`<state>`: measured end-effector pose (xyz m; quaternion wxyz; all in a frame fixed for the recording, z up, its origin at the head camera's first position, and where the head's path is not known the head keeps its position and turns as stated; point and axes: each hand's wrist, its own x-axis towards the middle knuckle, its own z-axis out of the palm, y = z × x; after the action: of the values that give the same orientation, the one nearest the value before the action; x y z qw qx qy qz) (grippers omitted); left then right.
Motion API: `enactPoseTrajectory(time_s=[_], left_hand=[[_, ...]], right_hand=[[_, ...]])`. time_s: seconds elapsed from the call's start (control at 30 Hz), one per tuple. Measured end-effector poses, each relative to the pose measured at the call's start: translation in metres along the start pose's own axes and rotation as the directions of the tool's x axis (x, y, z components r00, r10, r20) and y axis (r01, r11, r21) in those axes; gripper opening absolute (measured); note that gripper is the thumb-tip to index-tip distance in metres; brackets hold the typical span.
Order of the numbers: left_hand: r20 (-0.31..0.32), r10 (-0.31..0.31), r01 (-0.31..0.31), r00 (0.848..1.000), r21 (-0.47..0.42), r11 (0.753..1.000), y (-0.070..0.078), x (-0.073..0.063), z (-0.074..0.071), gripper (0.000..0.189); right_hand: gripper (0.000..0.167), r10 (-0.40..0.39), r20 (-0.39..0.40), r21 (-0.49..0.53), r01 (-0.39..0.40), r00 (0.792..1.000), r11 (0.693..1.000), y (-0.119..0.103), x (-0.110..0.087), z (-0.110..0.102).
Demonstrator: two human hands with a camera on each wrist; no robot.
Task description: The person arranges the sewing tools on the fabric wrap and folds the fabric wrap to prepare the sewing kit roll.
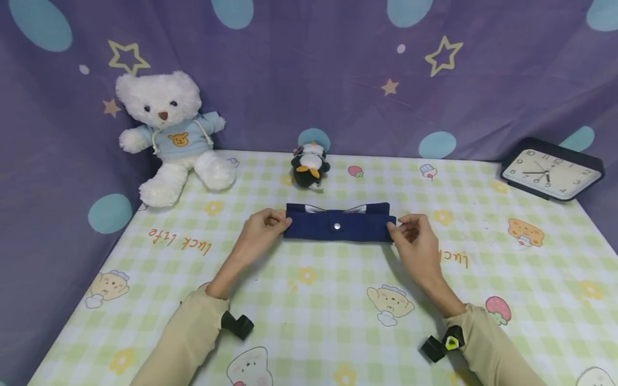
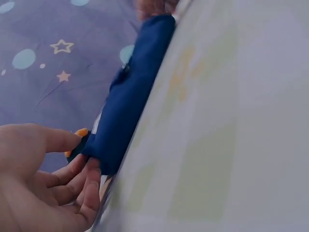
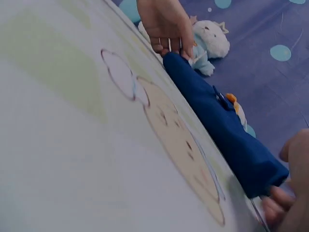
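A long, flat bundle of folded navy-blue fabric (image 1: 314,228) lies across the middle of the table, with a silver snap button at its centre and a pale, shiny strip along its far side. My left hand (image 1: 263,228) pinches its left end between thumb and fingers. At the opposite end, my right hand (image 1: 417,246) holds the right corner, thumb on top. The left wrist view shows the fabric (image 2: 128,106) running away from the left hand (image 2: 53,179). In the right wrist view, the right hand (image 3: 294,188) is partly cut off by the frame edge.
Behind the bundle lies a small penguin toy (image 1: 310,163). A white teddy bear (image 1: 176,136) in a blue top sits at the back left, and a black-framed clock (image 1: 550,170) stands at the back right. A purple curtain (image 1: 338,80) hangs behind the checked tablecloth (image 1: 314,332).
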<state>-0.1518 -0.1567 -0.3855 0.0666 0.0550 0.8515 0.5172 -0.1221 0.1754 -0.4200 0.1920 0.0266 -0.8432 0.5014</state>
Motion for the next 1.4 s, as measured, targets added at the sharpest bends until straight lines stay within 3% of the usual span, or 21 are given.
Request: enactPoseTrajectory(time_s=[0.1, 0.17, 0.23, 0.4, 0.63, 0.8, 1.07, 1.4], left_hand=[[0.011, -0.081, 0.081, 0.997, -0.162, 0.983, -0.001, 0.001, 0.003, 0.032], [0.012, -0.123, 0.123, 0.992, -0.237, 0.964, -0.001, 0.003, 0.006, 0.037], [0.001, -0.13, 0.125, 0.992, -0.264, 0.956, -0.001, 0.004, 0.009, 0.038], [-0.026, -0.08, 0.072, 0.996, -0.234, 0.969, 0.0, 0.005, 0.014, 0.028], [-0.022, -0.065, 0.061, 0.998, -0.166, 0.984, 0.0, 0.009, 0.013, 0.03], [-0.023, -0.065, 0.061, 0.998, -0.142, 0.988, 0.001, 0.012, 0.014, 0.03], [-0.089, -0.093, 0.072, 0.992, -0.21, 0.975, 0.003, 0.013, 0.018, 0.026], [-0.046, -0.043, 0.039, 0.998, -0.075, 0.996, 0.004, 0.015, 0.015, 0.029]], right_hand=[[0.024, 0.145, 0.085, 0.041, -0.149, 0.986, 0.988, -0.003, 0.0, -0.004], [0.028, 0.184, 0.135, 0.051, -0.193, 0.973, 0.98, -0.005, 0.002, -0.006], [0.031, 0.215, 0.172, 0.07, -0.23, 0.961, 0.971, -0.009, 0.005, -0.007], [0.03, 0.248, 0.209, 0.081, -0.27, 0.946, 0.96, -0.01, 0.011, -0.01], [0.029, 0.162, 0.252, 0.004, -0.168, 0.954, 0.986, -0.007, 0.011, -0.016], [0.027, 0.124, 0.279, 0.015, -0.133, 0.952, 0.991, -0.005, 0.01, -0.019], [0.027, 0.153, 0.278, 0.081, -0.182, 0.948, 0.98, 0.002, 0.015, -0.018], [0.03, 0.167, 0.282, 0.04, -0.185, 0.945, 0.982, 0.003, 0.02, -0.019]])
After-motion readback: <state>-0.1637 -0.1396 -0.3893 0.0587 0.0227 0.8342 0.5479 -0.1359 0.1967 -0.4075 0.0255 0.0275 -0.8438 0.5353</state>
